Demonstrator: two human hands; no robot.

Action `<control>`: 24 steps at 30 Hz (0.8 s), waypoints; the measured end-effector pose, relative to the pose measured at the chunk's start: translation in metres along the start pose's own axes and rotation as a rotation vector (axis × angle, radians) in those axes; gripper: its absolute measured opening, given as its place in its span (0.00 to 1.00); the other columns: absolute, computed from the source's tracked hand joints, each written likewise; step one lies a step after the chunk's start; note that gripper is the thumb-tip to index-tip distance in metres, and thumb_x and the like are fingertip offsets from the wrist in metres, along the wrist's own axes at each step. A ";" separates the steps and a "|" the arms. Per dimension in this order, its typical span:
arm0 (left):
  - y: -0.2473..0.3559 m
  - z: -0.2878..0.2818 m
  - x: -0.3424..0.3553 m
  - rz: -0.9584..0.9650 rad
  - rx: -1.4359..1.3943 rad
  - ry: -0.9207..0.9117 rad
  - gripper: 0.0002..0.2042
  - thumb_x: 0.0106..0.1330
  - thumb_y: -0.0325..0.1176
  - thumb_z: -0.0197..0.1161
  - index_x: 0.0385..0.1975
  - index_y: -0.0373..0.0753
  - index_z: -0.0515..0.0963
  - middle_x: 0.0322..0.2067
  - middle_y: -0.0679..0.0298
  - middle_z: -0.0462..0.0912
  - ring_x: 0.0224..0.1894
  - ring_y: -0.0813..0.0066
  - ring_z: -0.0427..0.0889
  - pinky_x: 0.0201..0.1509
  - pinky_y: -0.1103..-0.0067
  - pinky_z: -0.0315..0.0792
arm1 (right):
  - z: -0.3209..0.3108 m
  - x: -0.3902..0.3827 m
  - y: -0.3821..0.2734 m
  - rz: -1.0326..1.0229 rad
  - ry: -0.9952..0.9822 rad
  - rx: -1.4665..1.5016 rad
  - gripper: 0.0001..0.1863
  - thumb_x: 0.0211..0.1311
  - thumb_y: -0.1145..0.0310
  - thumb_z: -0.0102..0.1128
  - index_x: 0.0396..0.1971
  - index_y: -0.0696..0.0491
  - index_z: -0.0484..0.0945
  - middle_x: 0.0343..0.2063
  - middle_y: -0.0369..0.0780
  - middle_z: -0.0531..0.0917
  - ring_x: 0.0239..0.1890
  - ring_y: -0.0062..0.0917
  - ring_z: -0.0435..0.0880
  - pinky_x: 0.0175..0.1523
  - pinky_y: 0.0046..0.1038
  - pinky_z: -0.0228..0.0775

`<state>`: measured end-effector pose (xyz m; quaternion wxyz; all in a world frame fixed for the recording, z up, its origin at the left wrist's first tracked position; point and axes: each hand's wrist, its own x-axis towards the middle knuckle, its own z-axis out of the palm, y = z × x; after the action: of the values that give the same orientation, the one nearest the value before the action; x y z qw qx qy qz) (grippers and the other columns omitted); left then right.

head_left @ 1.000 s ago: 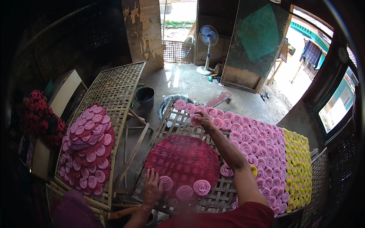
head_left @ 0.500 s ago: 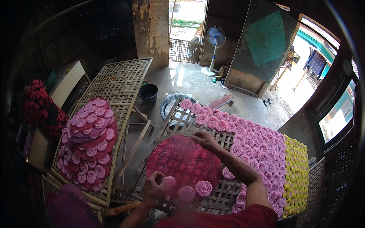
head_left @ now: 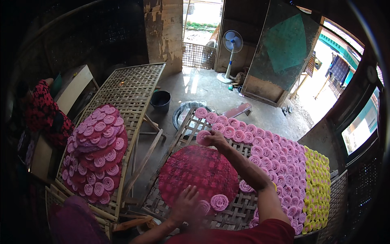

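My right hand pinches a pink swirled rosette over the woven bamboo rack, near the end of the far row. Below it lies a round dark red sheet with a glossy, patterned surface. My left hand is over the near part of that sheet, fingers stretched out, slightly blurred. Beside it, at the sheet's near right edge, a pink rosette lies flat, and another is partly hidden by my left hand. Rows of pink rosettes cover the rack's right part.
Yellow rosettes fill the rack's right end. On the left, a second rack bears a heap of red rounds with pink rosettes. A person in a red-and-black patterned garment is beyond it. A bucket and fan stand on the floor.
My right hand has moved slightly left and now holds a rosette over the rack. My left hand, earlier closed on a pink rosette, has opened and moved right over the sheet.
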<state>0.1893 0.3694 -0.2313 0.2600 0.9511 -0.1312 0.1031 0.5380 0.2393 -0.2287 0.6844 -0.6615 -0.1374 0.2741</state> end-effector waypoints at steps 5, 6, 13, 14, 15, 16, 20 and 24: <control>0.001 0.010 -0.018 0.044 -0.097 -0.020 0.20 0.62 0.38 0.70 0.53 0.39 0.81 0.69 0.46 0.68 0.74 0.47 0.62 0.76 0.59 0.59 | -0.024 0.088 0.010 -0.224 0.218 -0.491 0.19 0.61 0.66 0.66 0.51 0.56 0.82 0.40 0.42 0.87 0.40 0.34 0.88 0.44 0.33 0.79; 0.003 0.009 -0.016 0.050 -0.139 0.034 0.13 0.63 0.36 0.69 0.45 0.40 0.83 0.66 0.49 0.71 0.72 0.47 0.64 0.74 0.57 0.61 | -0.029 0.093 0.009 -0.228 0.289 -0.698 0.19 0.60 0.66 0.66 0.51 0.55 0.82 0.40 0.43 0.87 0.40 0.37 0.87 0.45 0.36 0.79; 0.021 -0.018 -0.006 -0.259 -0.492 -0.128 0.09 0.62 0.33 0.69 0.37 0.38 0.79 0.36 0.61 0.84 0.41 0.67 0.84 0.46 0.71 0.77 | -0.005 0.004 -0.005 -0.432 0.440 -1.142 0.18 0.63 0.60 0.65 0.49 0.54 0.84 0.46 0.46 0.86 0.45 0.39 0.86 0.48 0.41 0.77; 0.019 -0.023 -0.003 -0.393 -0.685 -0.144 0.09 0.62 0.33 0.69 0.37 0.37 0.79 0.33 0.64 0.83 0.37 0.72 0.83 0.43 0.74 0.76 | 0.003 -0.021 -0.009 -0.347 0.335 -1.015 0.19 0.64 0.58 0.65 0.49 0.55 0.84 0.44 0.45 0.87 0.43 0.36 0.87 0.47 0.39 0.78; 0.015 -0.028 0.001 -0.527 -0.876 -0.162 0.09 0.62 0.33 0.69 0.37 0.36 0.78 0.30 0.66 0.83 0.33 0.77 0.81 0.39 0.77 0.76 | 0.009 -0.047 -0.015 -0.193 0.141 -0.875 0.20 0.67 0.56 0.64 0.49 0.57 0.84 0.41 0.44 0.88 0.41 0.32 0.87 0.44 0.36 0.78; 0.009 -0.033 0.009 -0.550 -0.969 -0.091 0.10 0.61 0.32 0.70 0.38 0.36 0.78 0.31 0.68 0.81 0.34 0.85 0.77 0.37 0.81 0.74 | 0.015 -0.073 -0.021 -0.031 -0.041 -0.732 0.22 0.70 0.53 0.63 0.48 0.58 0.84 0.39 0.42 0.88 0.39 0.28 0.88 0.41 0.32 0.79; -0.010 -0.048 0.047 -0.465 -0.803 0.189 0.14 0.62 0.35 0.73 0.43 0.37 0.80 0.36 0.60 0.85 0.36 0.74 0.83 0.42 0.74 0.78 | 0.042 -0.142 -0.042 0.500 -0.324 -0.205 0.32 0.72 0.40 0.57 0.46 0.59 0.83 0.35 0.39 0.88 0.34 0.21 0.88 0.35 0.24 0.81; 0.001 -0.040 0.079 -0.052 -0.445 0.264 0.19 0.61 0.32 0.73 0.51 0.38 0.79 0.52 0.53 0.81 0.52 0.60 0.82 0.57 0.66 0.76 | 0.052 -0.139 -0.037 0.427 -0.281 0.133 0.29 0.72 0.46 0.60 0.51 0.60 0.80 0.41 0.40 0.87 0.39 0.24 0.88 0.39 0.29 0.84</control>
<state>0.2586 0.3740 -0.1766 0.4801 0.8519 -0.0913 0.1884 0.4039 0.2061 -0.1638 0.6273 -0.5846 -0.0699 0.5098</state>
